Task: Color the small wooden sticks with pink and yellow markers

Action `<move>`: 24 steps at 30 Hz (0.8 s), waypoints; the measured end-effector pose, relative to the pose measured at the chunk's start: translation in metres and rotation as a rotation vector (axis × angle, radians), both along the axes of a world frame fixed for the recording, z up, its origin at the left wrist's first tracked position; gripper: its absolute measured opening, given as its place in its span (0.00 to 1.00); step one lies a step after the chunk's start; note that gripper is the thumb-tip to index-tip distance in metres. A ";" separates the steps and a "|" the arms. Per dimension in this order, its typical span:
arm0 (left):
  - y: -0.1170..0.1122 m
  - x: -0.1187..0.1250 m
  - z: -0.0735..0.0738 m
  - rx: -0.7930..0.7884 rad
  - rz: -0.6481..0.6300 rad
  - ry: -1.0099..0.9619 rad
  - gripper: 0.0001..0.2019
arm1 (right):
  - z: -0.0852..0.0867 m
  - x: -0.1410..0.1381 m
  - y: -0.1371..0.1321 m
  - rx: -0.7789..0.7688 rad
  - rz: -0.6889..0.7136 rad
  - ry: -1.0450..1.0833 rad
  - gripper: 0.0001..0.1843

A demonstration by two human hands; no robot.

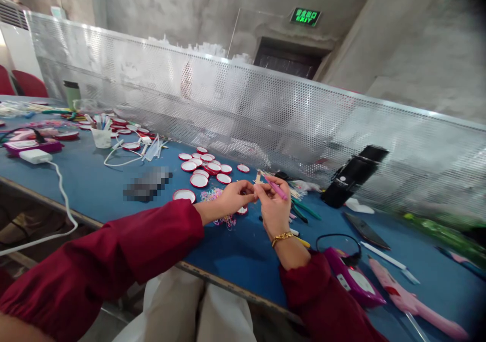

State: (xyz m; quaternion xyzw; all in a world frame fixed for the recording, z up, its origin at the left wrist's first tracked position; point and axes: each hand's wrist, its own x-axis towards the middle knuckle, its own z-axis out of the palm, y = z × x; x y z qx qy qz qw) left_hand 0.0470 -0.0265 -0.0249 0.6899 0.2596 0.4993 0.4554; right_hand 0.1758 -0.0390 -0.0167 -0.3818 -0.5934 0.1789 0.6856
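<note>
My left hand (236, 199) is closed in a pinch, its fingertips meeting those of my right hand above the blue table. A small pale beige piece (258, 177) sticks up at the joined fingertips; its lower end is hidden. In my right hand (274, 211), a pink-purple pen-like tool (276, 187) lies between the fingers. Beneath the left hand is a pile of colourful small elastic loops (211, 195). Several red-rimmed white round lids (199, 180) lie beyond and left of it.
A black bottle (351, 177) leans by the perforated metal screen (235, 109). A pink glue gun (413, 301) and purple device (355, 281) lie right. Left are a blurred dark object (147, 184), a white cup of pens (102, 138) and a white cable (63, 190).
</note>
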 end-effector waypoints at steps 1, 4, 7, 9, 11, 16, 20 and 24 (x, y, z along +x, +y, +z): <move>0.000 0.001 0.001 -0.024 -0.012 -0.036 0.13 | 0.000 0.000 0.000 0.002 -0.005 -0.008 0.23; 0.000 0.002 0.002 -0.071 -0.059 -0.124 0.17 | -0.001 0.000 0.000 0.011 -0.011 -0.021 0.23; -0.001 0.002 0.002 -0.079 -0.093 -0.133 0.17 | -0.002 0.000 0.000 0.014 0.001 -0.026 0.23; -0.001 0.002 0.001 -0.087 -0.096 -0.107 0.17 | -0.003 0.000 0.001 0.008 0.003 -0.033 0.22; 0.000 0.001 -0.001 -0.095 -0.094 -0.100 0.16 | -0.004 0.000 0.001 0.000 0.009 -0.041 0.22; 0.004 0.001 -0.005 -0.093 -0.104 -0.080 0.13 | -0.001 0.000 -0.001 -0.021 0.037 -0.038 0.21; 0.002 0.000 -0.004 -0.130 -0.138 -0.084 0.12 | 0.008 0.003 -0.006 0.012 0.012 0.063 0.14; 0.000 0.000 -0.002 -0.167 -0.128 -0.095 0.13 | 0.018 0.005 -0.013 0.060 -0.006 0.088 0.22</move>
